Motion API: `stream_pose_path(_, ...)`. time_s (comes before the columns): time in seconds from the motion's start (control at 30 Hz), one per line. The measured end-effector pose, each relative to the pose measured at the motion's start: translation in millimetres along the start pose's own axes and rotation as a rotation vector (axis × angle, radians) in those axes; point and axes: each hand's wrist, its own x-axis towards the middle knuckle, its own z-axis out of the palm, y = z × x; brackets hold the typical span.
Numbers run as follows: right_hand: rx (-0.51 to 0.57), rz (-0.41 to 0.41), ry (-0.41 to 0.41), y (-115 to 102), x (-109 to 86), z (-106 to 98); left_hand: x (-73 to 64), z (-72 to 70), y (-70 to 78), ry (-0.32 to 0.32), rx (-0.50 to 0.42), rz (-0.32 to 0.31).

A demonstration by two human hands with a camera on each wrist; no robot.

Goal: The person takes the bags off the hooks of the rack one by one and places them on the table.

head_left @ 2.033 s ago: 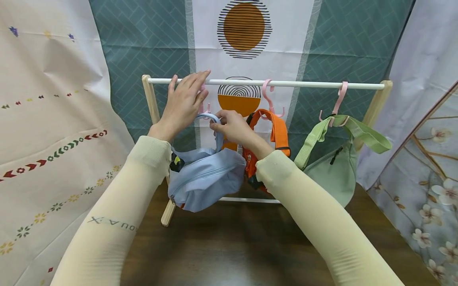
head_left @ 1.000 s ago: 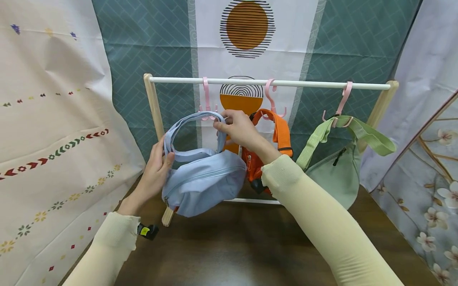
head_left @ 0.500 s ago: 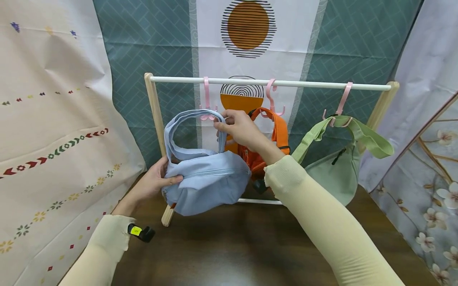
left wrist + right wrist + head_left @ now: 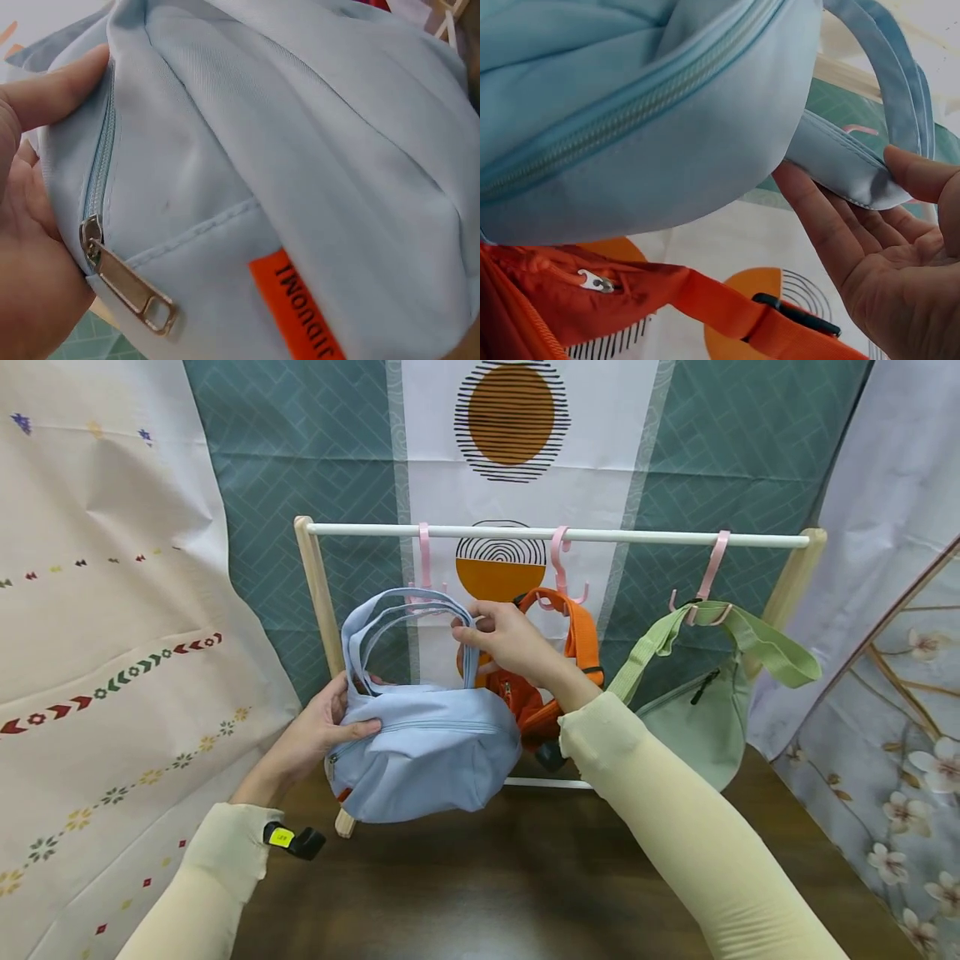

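The blue bag (image 4: 435, 752) was held in mid-air in front of the rack, its zipped side facing the person. Taking its centre as the clock's, the left hand (image 4: 311, 727) was at nine, partly closed around the bag's end: thumb across the front near the zip, fingers going behind, their tips mostly hidden. The right hand (image 4: 517, 639), between one and two, pinched the blue straps (image 4: 471, 664) between thumb and fingers, little space left in the grip. The straps arched toward eleven, with an open loop beneath them.

At twelve hung the left pink hook (image 4: 425, 556); the strap's upper edge crossed its prongs in the head view, and contact could not be told. At two, the bag's right edge overlapped the orange bag (image 4: 517, 697), so side room there was tight. The green bag (image 4: 701, 718) hung well apart at three. Along the white rail (image 4: 645, 536), the wider gap was between the middle pink hook (image 4: 558, 556) and the right pink hook (image 4: 712, 568). The left post (image 4: 318, 585) stood at eleven, its foot just showing below the bag's lower edge. Toward six spread the dark table (image 4: 487, 877).
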Motion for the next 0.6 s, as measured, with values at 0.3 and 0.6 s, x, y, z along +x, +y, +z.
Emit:
stream_pose_path(0.3, 0.039, -0.020, -0.055, 19, -8.4, 5, -3.1, -0.4, 6.7, 0.015, 0.084, -0.008)
stream_pose_path(0.6, 0.101, -0.052, -0.088, 32, -13.3, 9, -6.8, -1.1, 16.4, 0.045, 0.104, 0.022)
